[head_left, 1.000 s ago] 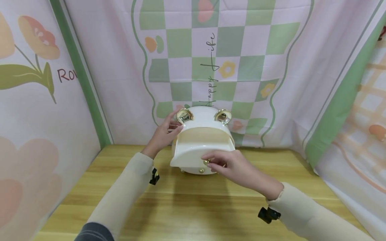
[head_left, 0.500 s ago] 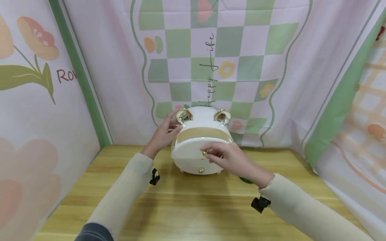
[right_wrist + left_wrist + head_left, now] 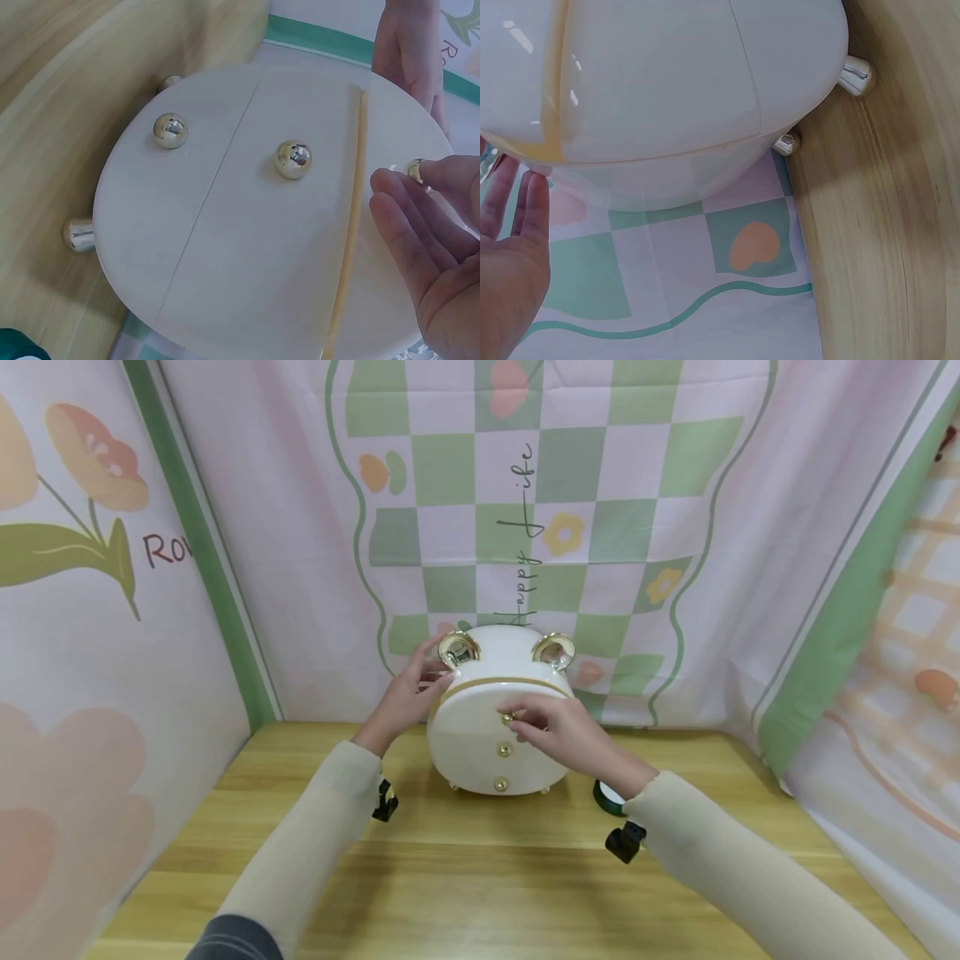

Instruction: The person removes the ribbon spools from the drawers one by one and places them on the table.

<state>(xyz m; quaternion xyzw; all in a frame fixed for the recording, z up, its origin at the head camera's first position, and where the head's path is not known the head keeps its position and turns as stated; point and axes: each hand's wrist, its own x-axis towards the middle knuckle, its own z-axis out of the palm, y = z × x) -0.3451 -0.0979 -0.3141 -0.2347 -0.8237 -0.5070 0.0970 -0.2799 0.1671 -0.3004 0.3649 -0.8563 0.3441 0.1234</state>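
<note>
A rounded white drawer box (image 3: 465,735) with gold ear-like rings and three gold knobs stands on the table. My right hand (image 3: 562,731) pinches the top knob (image 3: 415,171) between thumb and forefinger. In the right wrist view, the top drawer's front sits slightly proud of the drawer below, with a tan strip (image 3: 352,225) along the step. My left hand (image 3: 408,697) rests against the box's upper left side by the left gold ring (image 3: 459,649), its fingers fairly straight and partly hidden behind it. The middle knob (image 3: 292,160) and bottom knob (image 3: 170,131) are untouched.
A round dark-green-rimmed object (image 3: 607,799) with a white face lies on the wooden table (image 3: 480,877), partly hidden by my right wrist. Close behind the box hangs a checkered cloth (image 3: 450,468). Printed cloth (image 3: 90,652) also borders the left side.
My right hand has pushed the top drawer inward, from well out to nearly flush. The green-rimmed object has come into view beside my right wrist. My left hand stays in place.
</note>
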